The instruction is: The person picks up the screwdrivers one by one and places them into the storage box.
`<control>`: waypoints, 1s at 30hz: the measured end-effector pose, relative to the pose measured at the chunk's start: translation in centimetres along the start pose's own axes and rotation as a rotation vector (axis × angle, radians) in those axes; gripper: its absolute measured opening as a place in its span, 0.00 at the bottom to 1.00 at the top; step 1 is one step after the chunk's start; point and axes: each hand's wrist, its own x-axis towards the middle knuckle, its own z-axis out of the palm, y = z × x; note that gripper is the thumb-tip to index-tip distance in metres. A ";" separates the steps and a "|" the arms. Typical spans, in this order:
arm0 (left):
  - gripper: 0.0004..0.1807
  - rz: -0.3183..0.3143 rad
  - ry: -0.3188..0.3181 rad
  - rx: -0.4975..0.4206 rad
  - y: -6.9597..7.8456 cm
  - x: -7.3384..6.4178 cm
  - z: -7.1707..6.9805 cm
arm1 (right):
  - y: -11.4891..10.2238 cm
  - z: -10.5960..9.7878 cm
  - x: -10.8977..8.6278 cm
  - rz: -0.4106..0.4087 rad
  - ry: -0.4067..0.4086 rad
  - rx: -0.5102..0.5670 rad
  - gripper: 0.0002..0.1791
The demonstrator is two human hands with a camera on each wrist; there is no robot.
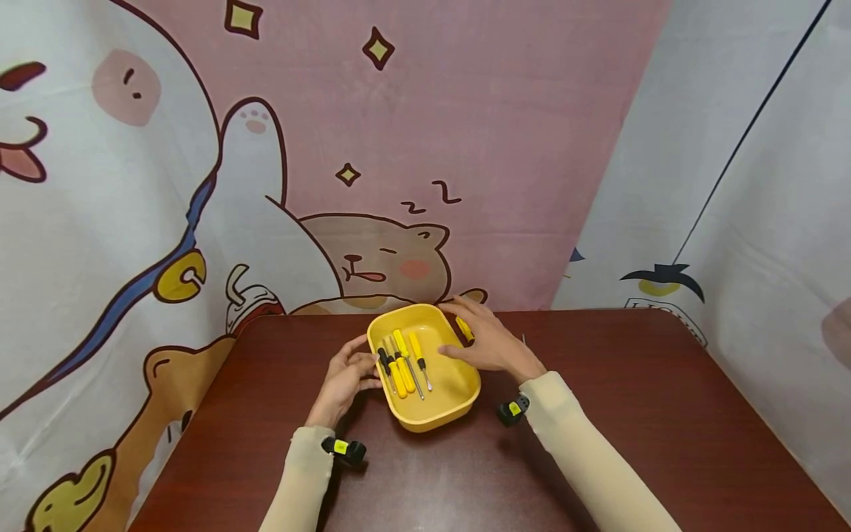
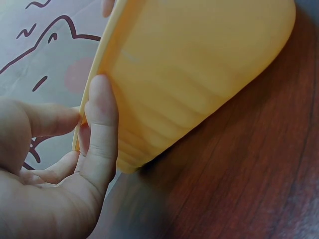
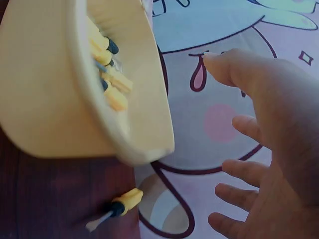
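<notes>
the left hand (image 1: 341,386) pinched the rim of the yellow tray (image 1: 428,423), which held several screwdrivers (image 1: 400,383), near the far side of the table (image 1: 631,414). the right hand (image 1: 490,344) hovered loose, empty. steadying seemed in hand; next probably called for grasping the outside screwdriver (image 3: 130,199).

The tray (image 1: 452,386) is smooth plastic (matt, seemingly), the table (image 1: 612,421) glossy wood.
</notes>
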 end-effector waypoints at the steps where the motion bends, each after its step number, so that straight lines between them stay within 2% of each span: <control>1: 0.32 0.000 0.001 -0.001 0.0 0.0 0.0 | 0.2 0.0 -0.1 0.011 0.001 0.004 0.46; 10: 0.32 0.000 0.002 0.009 0.0 0.0 0.0 | 2.1 -0.4 -1.3 0.151 -0.010 0.050 0.49; 18: 0.32 -0.009 0.005 0.007 0.0 0.1 0.0 | 4.2 -1.0 -2.3 0.193 0.026 0.101 0.52; 21: 0.32 -0.010 0.004 0.006 0.1 0.1 0.0 | 4.9 -1.2 -2.6 0.232 0.036 0.110 0.53; 26: 0.33 -0.011 0.009 0.005 0.1 0.1 0.0 | 6.1 -1.3 -3.1 0.313 0.023 0.118 0.55; 30: 0.33 -0.015 0.010 0.006 0.1 0.1 0.1 | 7.0 -1.3 -3.6 0.325 0.022 0.120 0.55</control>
